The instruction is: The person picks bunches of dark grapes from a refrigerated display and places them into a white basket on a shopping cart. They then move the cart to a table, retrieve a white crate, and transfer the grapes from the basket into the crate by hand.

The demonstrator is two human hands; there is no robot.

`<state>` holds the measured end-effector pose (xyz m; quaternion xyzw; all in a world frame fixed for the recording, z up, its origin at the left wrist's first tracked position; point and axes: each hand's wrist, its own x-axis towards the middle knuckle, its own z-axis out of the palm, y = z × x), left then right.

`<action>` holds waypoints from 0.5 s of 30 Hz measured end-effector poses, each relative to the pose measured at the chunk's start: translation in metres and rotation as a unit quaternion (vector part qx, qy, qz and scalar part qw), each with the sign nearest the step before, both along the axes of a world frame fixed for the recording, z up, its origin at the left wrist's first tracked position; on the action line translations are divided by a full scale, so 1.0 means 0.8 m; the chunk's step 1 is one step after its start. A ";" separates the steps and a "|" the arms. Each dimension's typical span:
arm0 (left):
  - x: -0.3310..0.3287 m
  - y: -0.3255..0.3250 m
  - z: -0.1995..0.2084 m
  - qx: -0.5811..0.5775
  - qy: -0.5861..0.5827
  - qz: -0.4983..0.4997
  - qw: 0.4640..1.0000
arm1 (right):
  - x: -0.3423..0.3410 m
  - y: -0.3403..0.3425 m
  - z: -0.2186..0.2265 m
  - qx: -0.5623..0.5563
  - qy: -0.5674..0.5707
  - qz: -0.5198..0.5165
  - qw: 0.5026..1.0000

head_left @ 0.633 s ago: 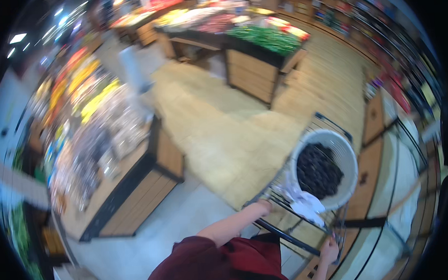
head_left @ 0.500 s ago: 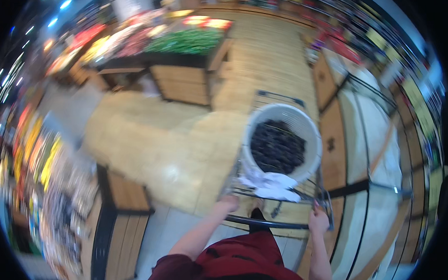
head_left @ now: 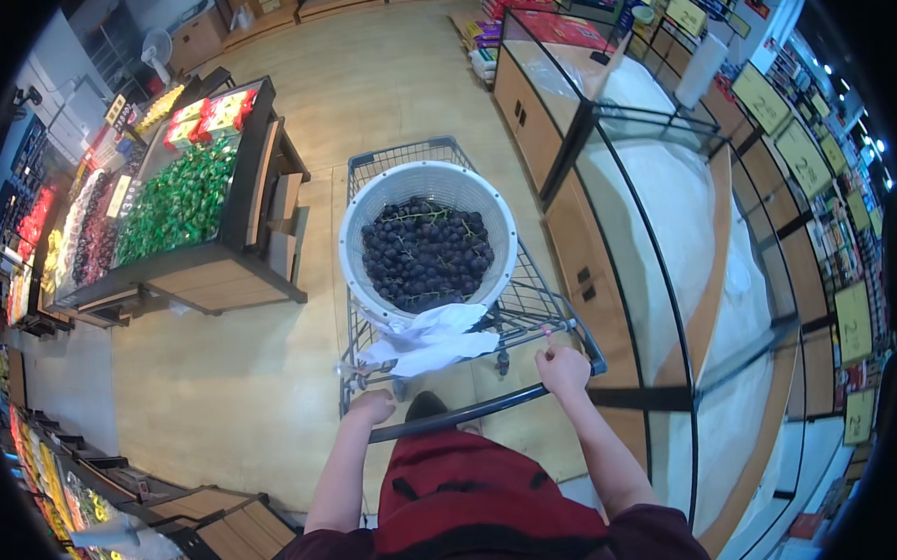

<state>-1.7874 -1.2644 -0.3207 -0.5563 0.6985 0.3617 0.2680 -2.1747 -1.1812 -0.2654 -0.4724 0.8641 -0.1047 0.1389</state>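
Observation:
A wire shopping cart [head_left: 529,296] stands in front of me, its dark handlebar [head_left: 464,415] crossing close to my waist. My left hand [head_left: 376,407] is closed at the left end of the handlebar. Farther up on the other side, my right hand [head_left: 563,367] is closed around the cart's right upper frame, by the bar's right end. A round white plastic basket [head_left: 348,234] rests on the cart. Dark purple grapes [head_left: 427,256] with green stems lie inside it. White crumpled plastic or cloth [head_left: 436,339] hangs over the basket's near rim.
Close along my right runs a wood-fronted bin [head_left: 610,303] of white grains with black-framed clear panels. To the left stands a display table [head_left: 223,275] of green-wrapped goods; another wooden stand [head_left: 229,535] is near left. Colourful sacks [head_left: 484,53] are stacked ahead. Wooden flooring [head_left: 389,72] runs forward.
My view has turned right, so the cart now appears nearer the middle and the green-goods table farther left. Both hands remain on the cart. The picture is sharper.

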 end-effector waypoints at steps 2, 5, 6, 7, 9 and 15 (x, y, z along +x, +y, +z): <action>-0.010 -0.052 0.002 0.004 -0.016 -0.025 1.000 | -0.011 -0.056 -0.002 0.001 -0.001 -0.006 1.000; -0.042 -0.148 0.003 -0.004 -0.008 -0.021 1.000 | -0.040 -0.162 -0.007 -0.070 -0.012 -0.008 0.997; -0.056 -0.191 0.003 -0.029 0.000 -0.035 0.999 | -0.052 -0.201 -0.007 -0.057 -0.011 -0.013 0.998; -0.070 -0.228 0.004 -0.031 0.013 -0.026 0.999 | -0.064 -0.240 -0.006 -0.056 -0.007 -0.016 0.998; -0.076 -0.269 0.013 -0.037 0.033 0.004 0.999 | -0.067 -0.292 0.001 -0.079 0.010 -0.018 0.997; -0.119 -0.479 0.013 -0.032 0.050 -0.041 0.997 | -0.117 -0.516 0.005 -0.082 0.010 -0.011 0.997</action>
